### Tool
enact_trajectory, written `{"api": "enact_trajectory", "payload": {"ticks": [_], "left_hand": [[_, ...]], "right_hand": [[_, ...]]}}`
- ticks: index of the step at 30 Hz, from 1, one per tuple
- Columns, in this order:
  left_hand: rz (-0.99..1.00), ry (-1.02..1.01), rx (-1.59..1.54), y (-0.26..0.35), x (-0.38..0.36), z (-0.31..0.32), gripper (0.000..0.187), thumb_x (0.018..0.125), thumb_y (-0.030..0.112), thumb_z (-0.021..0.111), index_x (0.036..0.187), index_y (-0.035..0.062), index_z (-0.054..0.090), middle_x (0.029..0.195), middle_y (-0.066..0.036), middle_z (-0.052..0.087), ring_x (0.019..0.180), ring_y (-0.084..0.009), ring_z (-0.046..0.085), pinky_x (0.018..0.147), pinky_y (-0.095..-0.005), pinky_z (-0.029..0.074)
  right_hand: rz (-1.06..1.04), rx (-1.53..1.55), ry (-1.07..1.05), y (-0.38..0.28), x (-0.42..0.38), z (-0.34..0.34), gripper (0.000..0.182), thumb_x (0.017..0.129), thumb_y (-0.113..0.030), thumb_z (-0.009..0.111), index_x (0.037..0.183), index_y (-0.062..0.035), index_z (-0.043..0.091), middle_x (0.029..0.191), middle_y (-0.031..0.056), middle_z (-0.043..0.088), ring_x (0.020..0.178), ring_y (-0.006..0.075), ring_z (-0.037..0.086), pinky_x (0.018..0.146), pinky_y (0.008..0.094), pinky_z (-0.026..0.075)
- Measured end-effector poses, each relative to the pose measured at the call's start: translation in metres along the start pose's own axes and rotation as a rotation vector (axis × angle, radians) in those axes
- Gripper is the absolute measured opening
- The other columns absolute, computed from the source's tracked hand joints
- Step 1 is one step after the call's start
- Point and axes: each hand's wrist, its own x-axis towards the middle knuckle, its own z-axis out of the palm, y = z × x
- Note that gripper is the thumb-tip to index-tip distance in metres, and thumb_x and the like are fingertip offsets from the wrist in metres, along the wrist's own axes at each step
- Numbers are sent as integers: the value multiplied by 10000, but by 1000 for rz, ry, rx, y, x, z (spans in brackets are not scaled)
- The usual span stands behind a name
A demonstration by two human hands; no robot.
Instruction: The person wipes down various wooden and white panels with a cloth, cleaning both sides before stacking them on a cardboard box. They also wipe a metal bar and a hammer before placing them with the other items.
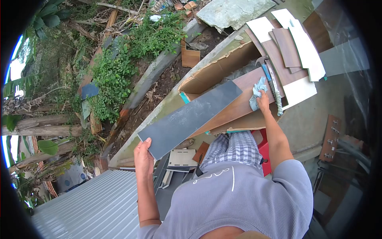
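My left hand [143,154] grips the near left corner of a long dark grey board [189,117], with its thumb on the upper face. Pale dusty smears mark the middle of that board. Its far end overlaps a brown wood-grain board [229,108] lying across an open cardboard box [217,65]. My right hand [262,102] is closed on a crumpled light blue cloth [258,92], which lies over the brown board. Just beyond the cloth is a hammer [266,71] with a blue part on its handle. Beside it lies a long tool with a wrapped handle [277,95].
Brown and white panels [287,47] are stacked at the box's far right. A red stool [264,153] shows by my legs. A concrete kerb [159,73] and green plants [109,79] run along the left. Corrugated metal sheeting [91,203] lies at lower left.
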Motion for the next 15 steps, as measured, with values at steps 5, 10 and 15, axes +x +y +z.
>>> {"api": "enact_trajectory", "payload": {"ticks": [5, 10, 15], "left_hand": [[28, -19, 224, -16, 10, 15, 265, 871, 197, 496, 988, -36, 545, 871, -43, 581, 764, -81, 515, 723, -236, 417], [203, 132, 355, -17, 13, 39, 425, 915, 336, 418, 1023, -58, 537, 890, -66, 571, 818, -129, 506, 758, -254, 404], [326, 148, 131, -40, 13, 47, 617, 927, 469, 293, 1279, -37, 326, 1234, -127, 429, 1104, -192, 447, 924, -307, 370]], "right_hand": [[-112, 323, -182, -115, -13, -40, 392, 723, -106, 557, 1110, -71, 506, 1005, 197, 526, 971, 366, 518, 829, 385, 406], [-574, 626, -378, -312, -67, -79, 351, 692, -88, 573, 1041, -73, 551, 1140, 162, 436, 1088, 295, 437, 891, 340, 379], [-1048, 632, -326, -424, -142, -77, 468, 654, -21, 580, 1115, -74, 521, 1295, 114, 384, 1189, 309, 355, 977, 411, 294]]}}
